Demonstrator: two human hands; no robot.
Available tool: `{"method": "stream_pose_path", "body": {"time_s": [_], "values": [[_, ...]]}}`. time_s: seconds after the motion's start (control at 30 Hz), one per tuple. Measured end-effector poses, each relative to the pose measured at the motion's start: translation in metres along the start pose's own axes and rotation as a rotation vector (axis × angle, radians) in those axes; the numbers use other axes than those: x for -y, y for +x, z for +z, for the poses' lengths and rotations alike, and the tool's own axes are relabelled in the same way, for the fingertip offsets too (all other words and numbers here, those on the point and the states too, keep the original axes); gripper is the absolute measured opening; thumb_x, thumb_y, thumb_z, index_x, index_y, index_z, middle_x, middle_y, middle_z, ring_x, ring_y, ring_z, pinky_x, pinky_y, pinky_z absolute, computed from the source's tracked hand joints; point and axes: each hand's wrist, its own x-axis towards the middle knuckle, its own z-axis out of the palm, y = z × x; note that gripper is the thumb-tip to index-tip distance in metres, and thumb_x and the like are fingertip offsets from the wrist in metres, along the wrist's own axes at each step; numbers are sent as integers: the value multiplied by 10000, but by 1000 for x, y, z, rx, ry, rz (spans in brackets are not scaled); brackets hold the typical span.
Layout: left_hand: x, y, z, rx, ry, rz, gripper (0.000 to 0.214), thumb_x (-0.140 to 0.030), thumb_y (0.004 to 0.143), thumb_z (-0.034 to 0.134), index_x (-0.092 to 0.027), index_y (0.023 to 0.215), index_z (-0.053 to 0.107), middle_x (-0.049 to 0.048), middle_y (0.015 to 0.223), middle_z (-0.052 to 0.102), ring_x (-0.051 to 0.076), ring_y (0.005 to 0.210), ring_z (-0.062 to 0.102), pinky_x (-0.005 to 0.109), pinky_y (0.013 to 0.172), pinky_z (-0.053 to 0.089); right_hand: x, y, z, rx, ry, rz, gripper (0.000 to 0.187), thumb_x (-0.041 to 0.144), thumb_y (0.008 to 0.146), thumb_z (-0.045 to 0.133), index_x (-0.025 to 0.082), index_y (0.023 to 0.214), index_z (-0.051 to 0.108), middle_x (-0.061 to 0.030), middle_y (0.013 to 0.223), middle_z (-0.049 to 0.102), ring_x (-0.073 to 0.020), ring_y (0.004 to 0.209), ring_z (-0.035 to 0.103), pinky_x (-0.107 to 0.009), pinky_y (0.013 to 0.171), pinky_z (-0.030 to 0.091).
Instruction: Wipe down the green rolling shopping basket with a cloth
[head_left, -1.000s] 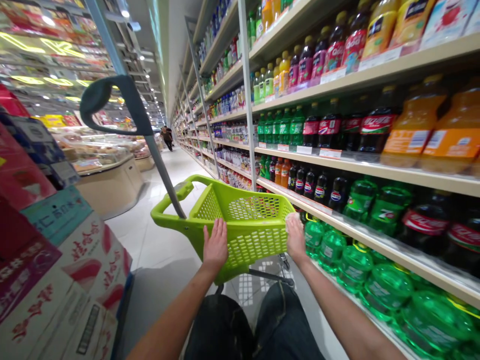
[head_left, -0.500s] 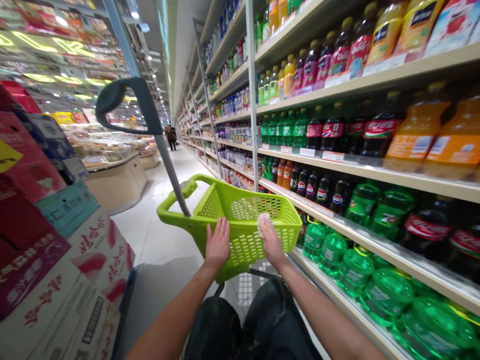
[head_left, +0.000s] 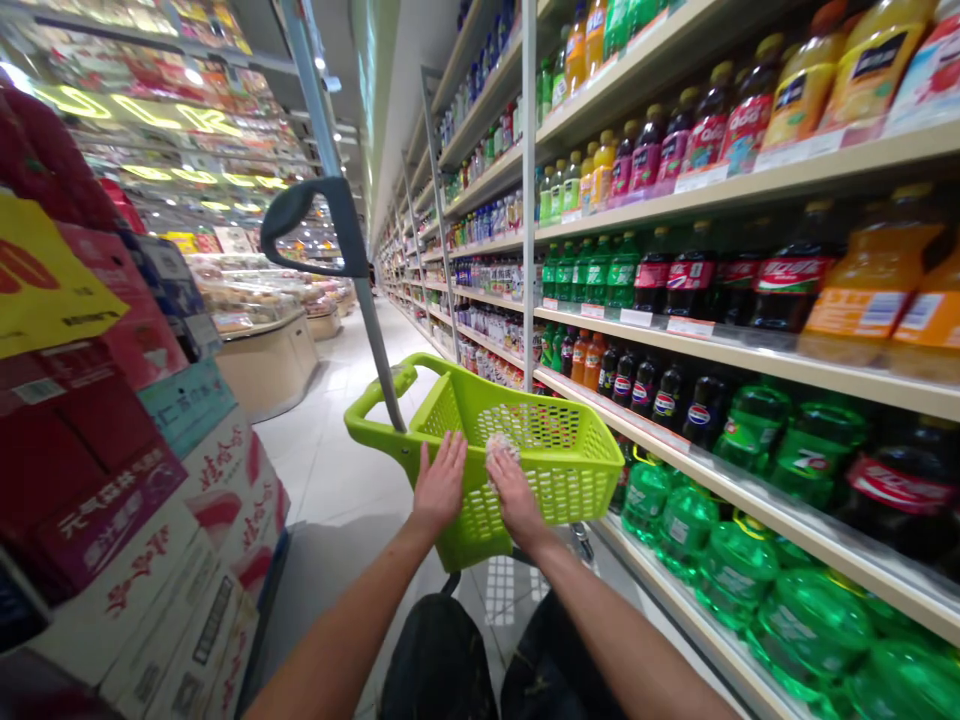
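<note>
A lime green plastic shopping basket [head_left: 570, 470] on wheels stands in the aisle in front of me, its grey pull handle [head_left: 330, 225] raised up on a pole. My left hand [head_left: 440, 482] lies flat with fingers spread on the basket's near left rim. My right hand [head_left: 512, 492] is closed on a small whitish cloth [head_left: 501, 446] and presses it against the near wall of the basket, close beside my left hand.
Shelves of soda and juice bottles [head_left: 675, 270] run along the right, with green bottles [head_left: 750, 570] on the lowest shelf. Stacked red and white cartons [head_left: 150, 520] stand at the left. The tiled aisle floor [head_left: 337, 470] stretches ahead.
My right hand has slid left with the cloth along the basket's near wall, from the right corner to beside my left hand. The view has shifted a little rightward and closer.
</note>
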Motion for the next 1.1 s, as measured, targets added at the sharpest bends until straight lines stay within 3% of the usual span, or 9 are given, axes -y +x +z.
{"method": "stream_pose_path", "body": {"time_s": [0.07,0.17,0.37,0.43,0.6,0.8,0.87,1.0,1.1], "values": [[23,-8,-3,-120,28,-77,602,-102,726,330,-72,1326,304,116,1424,240,244,1326,170,542,1055,84,25,22,11,-21,26,-41,531,6,790,300,177,1278,425,-80,1341,412,-155,1279,295,-411,1054,287],[50,-21,-2,-217,47,-101,549,-62,758,274,-64,1302,347,138,1394,306,239,1303,245,549,1051,85,40,35,23,-1,16,-111,509,5,802,305,167,1266,438,-82,1346,405,-155,1292,266,-399,1062,275],[59,-33,5,-249,35,-48,546,-24,746,277,-95,1273,398,123,1364,370,224,1276,308,533,1056,107,41,-36,53,271,-101,-234,414,52,821,380,183,1189,518,-82,1168,583,-159,1148,478,-343,969,405],[56,-33,6,-265,29,-39,544,-21,746,275,-90,1272,398,124,1361,373,222,1277,307,526,1058,106,38,-40,44,232,-103,-208,440,43,821,350,189,1209,499,-74,1175,579,-155,1149,476,-341,963,412],[34,-33,8,-299,-6,8,506,-69,774,288,-73,1268,400,134,1362,365,232,1283,292,514,1065,78,20,1,8,33,-127,-138,485,20,818,315,186,1252,455,-72,1327,433,-177,1289,275,-426,1045,298],[4,-30,18,-245,-27,122,544,-86,748,315,-105,1290,366,99,1382,342,199,1304,246,498,1074,63,-12,-58,-3,278,-238,-193,444,15,805,350,185,1171,534,-89,1175,578,-177,1193,432,-391,948,421],[-4,-26,22,-198,-37,134,559,-83,740,317,-115,1296,355,93,1390,330,196,1308,237,503,1073,75,-14,-59,-16,232,-238,-153,477,13,806,331,185,1222,488,-91,1243,523,-185,1232,380,-410,972,395],[-26,-16,25,-119,-53,150,582,-76,735,314,-130,1314,325,88,1406,301,197,1316,213,512,1068,95,-19,-22,-37,35,-216,-78,490,38,832,305,211,1274,427,-59,1342,415,-178,1302,239,-444,1051,281],[-43,-13,27,-101,-39,196,595,-85,735,322,-136,1328,297,88,1416,280,195,1322,193,510,1071,85,-29,-33,-27,74,-226,-102,442,52,846,314,220,1212,497,-55,1263,507,-167,1261,330,-425,1017,338]]}}
